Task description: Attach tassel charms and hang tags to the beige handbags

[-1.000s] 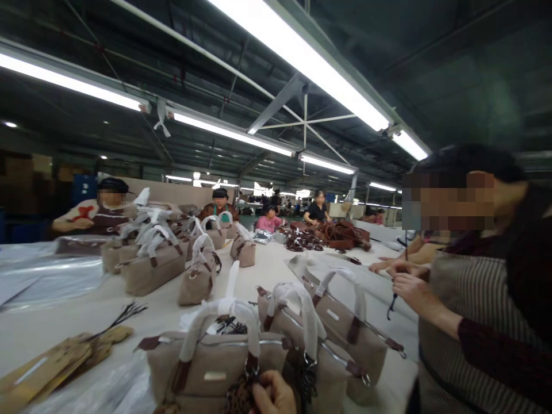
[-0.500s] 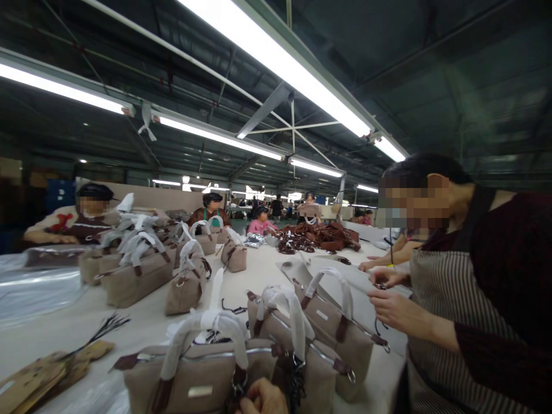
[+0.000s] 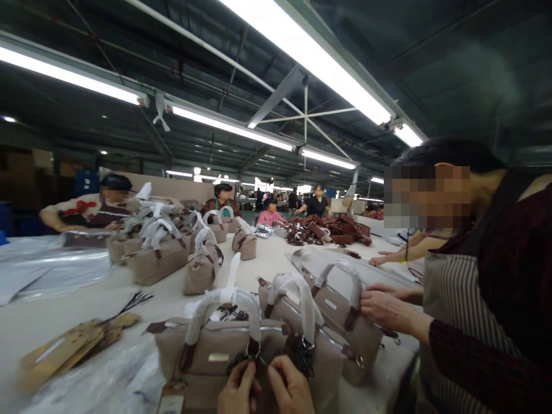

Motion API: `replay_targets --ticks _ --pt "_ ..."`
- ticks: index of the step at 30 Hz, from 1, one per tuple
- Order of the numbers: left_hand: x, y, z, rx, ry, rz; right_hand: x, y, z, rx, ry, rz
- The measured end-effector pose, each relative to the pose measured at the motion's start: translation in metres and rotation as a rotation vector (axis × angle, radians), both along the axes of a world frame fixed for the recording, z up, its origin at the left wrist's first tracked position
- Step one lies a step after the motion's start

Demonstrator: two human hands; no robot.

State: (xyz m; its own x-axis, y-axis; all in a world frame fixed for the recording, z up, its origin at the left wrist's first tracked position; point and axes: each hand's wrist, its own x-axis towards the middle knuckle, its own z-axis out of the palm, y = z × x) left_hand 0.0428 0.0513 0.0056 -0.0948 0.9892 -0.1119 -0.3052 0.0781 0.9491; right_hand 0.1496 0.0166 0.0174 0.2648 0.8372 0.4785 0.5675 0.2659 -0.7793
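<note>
At the bottom centre of the frame, the person's left hand (image 3: 239, 389) and right hand (image 3: 292, 386) meet just below a silver metal ring (image 3: 259, 350) on an upright taupe fabric handbag (image 3: 224, 339). Fingertips draw close; what either grip clamps cannot be told. Its front faces them on the white tabletop (image 3: 166, 302), likely keeping the ring within reach.

Tube lights (image 3: 233, 130) hang overhead; a reddish-brown heap (image 3: 345, 229) lies far along the surface (image 3: 276, 261), plastic sheeting (image 3: 81, 270) at left, a striped-aproned person (image 3: 457, 299) at right
</note>
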Motion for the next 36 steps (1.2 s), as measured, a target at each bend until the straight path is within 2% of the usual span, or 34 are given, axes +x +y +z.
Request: replay_targets --ticks 2,4,11,26,32,36 --pt "0.002 -0.008 0.010 -0.083 -0.167 -0.037 0.002 -0.006 0.008 -0.040 0.007 0.040" --pt "0.003 -0.012 0.017 -0.109 -0.238 -0.024 0.002 -0.009 0.012 -0.072 0.016 0.071" --pt "0.000 -0.014 0.016 -0.140 -0.334 -0.014 0.000 -0.005 0.010 -0.108 -0.015 0.127" --pt "0.000 -0.015 0.007 -0.088 -0.315 0.005 -0.014 0.002 0.015 -0.088 -0.106 0.143" --pt "0.000 -0.016 0.011 -0.096 -0.307 0.052 -0.020 0.001 0.013 -0.091 -0.168 0.150" --pt "-0.001 -0.016 0.005 -0.087 -0.266 0.087 -0.019 0.002 0.012 -0.104 -0.216 0.136"
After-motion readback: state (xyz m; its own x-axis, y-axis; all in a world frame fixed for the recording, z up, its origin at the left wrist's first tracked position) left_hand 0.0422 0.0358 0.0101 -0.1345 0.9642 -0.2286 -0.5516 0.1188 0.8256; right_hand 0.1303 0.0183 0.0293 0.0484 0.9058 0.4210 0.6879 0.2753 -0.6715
